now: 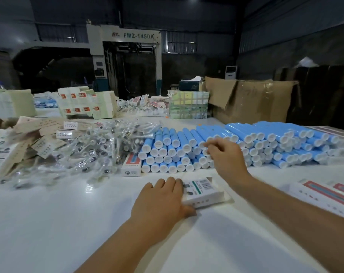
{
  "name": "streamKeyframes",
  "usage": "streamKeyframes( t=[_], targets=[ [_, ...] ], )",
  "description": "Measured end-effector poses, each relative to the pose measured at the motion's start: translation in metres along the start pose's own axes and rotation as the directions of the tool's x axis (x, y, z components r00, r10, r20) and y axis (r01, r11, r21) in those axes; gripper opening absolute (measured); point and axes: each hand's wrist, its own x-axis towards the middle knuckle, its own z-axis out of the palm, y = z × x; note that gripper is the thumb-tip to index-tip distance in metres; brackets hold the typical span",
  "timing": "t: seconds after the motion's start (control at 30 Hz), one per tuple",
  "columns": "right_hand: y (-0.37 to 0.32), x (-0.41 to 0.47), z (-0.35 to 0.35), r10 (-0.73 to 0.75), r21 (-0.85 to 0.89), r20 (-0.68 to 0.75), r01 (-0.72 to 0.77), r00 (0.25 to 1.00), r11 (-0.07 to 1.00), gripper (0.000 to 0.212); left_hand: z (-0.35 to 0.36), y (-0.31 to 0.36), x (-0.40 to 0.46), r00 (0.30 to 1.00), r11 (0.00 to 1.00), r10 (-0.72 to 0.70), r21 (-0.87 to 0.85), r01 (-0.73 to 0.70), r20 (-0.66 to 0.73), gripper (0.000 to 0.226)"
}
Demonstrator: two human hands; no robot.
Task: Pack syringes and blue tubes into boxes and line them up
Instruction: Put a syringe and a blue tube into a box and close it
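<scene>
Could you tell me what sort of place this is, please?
Probably a factory packing floor: a big machine marked FMZ-1450A, a stack of blue tubes on a white table, and cardboard cartons.

A factory packing floor: a big FMZ-1450A machine [124, 56], metal walls, cardboard cartons [252, 99], a table [49, 223] piled with stock

A box [201, 192] lies on the table [49, 223], touching the left fingers [173, 184] on their right. The tubes [187, 152] are stacked just behind the right fingers [210, 145], the syringes [100, 146] well left of them.
</scene>
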Motion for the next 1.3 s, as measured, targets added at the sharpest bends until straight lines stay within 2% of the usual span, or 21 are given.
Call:
streamKeyframes(
  t=[0.1,0.17,0.23,0.3,0.37,0.43,0.5,0.6,0.77,0.83,0.93,1.0,1.1,1.2,1.3],
  targets=[
    [-0.026,0.042,0.024,-0.126,-0.277,0.136,0.16,0.983,0.947,0.021,-0.001,0.003,0.0,1.0,1.0,0.017,0.013,-0.017,-0.011,0.069],
    [-0.037,0.076,0.045,-0.093,-0.479,0.24,0.201,0.966,0.854,0.023,-0.002,0.003,-0.001,0.999,1.0,0.021,-0.01,-0.022,-0.03,0.064],
    [-0.043,0.103,0.068,-0.004,-0.689,0.329,0.243,0.944,0.683,0.025,-0.003,0.002,0.0,0.999,0.999,0.018,-0.036,-0.019,-0.034,0.06],
    [-0.045,0.118,0.088,0.102,-0.841,0.393,0.312,0.914,0.442,0.02,-0.004,0.001,0.003,1.0,0.999,0.024,-0.042,-0.024,0.01,0.06],
    [-0.044,0.127,0.103,0.182,-0.888,0.407,0.34,0.895,0.311,0.016,-0.002,0.001,0.006,0.997,0.998,0.043,-0.037,-0.041,0.058,0.065],
    [-0.045,0.136,0.114,0.222,-0.901,0.398,0.333,0.89,0.279,0.014,-0.001,0.0,0.008,0.997,0.997,0.052,-0.058,-0.049,0.05,0.067],
    [-0.046,0.142,0.119,0.251,-0.909,0.388,0.323,0.887,0.265,0.026,0.002,0.001,0.009,0.998,0.995,0.062,-0.076,-0.06,0.016,0.069],
    [-0.053,0.148,0.119,0.28,-0.89,0.41,0.315,0.868,0.329,0.027,0.006,0.002,0.009,0.997,0.993,0.076,-0.086,-0.078,-0.027,0.068],
    [-0.061,0.149,0.121,0.429,-0.924,0.359,0.251,0.829,0.289,0.024,0.008,0.002,0.008,0.996,0.993,0.069,-0.087,-0.074,-0.06,0.065],
    [-0.058,0.149,0.119,0.496,-0.917,0.354,0.188,0.793,0.353,0.013,0.007,0.002,0.009,0.996,0.995,0.075,-0.066,-0.078,-0.053,0.066],
    [-0.05,0.142,0.113,0.577,-0.881,0.337,0.034,0.744,0.471,0.018,0.004,0.001,0.008,0.997,0.995,0.074,-0.069,-0.076,-0.022,0.068],
    [-0.048,0.133,0.106,0.581,-0.809,0.339,-0.087,0.74,0.582,0.014,0.001,0.0,0.005,0.997,0.995,0.076,-0.068,-0.076,-0.003,0.067],
    [-0.049,0.123,0.082,0.493,-0.557,0.336,-0.252,0.803,0.791,0.017,0.0,-0.002,0.0,0.997,0.995,0.062,-0.071,-0.065,-0.043,0.062],
    [-0.055,0.104,0.038,0.327,-0.167,0.272,-0.291,0.905,0.942,0.014,0.001,-0.001,-0.003,0.996,0.998,0.058,-0.03,-0.06,-0.063,0.065],
    [-0.037,0.075,-0.021,0.201,0.153,0.094,-0.213,0.975,0.965,0.069,0.001,-0.001,-0.002,0.998,1.0,0.026,-0.008,-0.027,-0.054,0.069]
  ],
)
